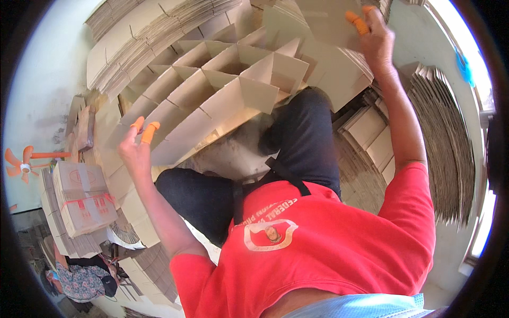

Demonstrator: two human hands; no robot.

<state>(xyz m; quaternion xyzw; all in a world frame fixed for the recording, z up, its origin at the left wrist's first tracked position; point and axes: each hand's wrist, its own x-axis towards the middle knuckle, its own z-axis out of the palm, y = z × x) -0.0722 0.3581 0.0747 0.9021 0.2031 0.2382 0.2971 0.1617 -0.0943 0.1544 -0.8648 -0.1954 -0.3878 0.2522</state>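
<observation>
Nearest, the left hand [135,146] rests against the outer edge of the cardboard divider grid [212,90], which lies tilted across the knees; its grip is loose, orange finger covers [150,132] raised, nothing clearly pinched. That hand does best steadying the grid so the slots stay square. Farther off, the right hand [374,40] is closed on a flat cardboard strip [323,21] above the grid's far corner. The strip probably needs lining up with a slot and pressing down evenly, since a skewed entry could bend the cells. Flattened cardboard stacks [445,132] lie beyond.
</observation>
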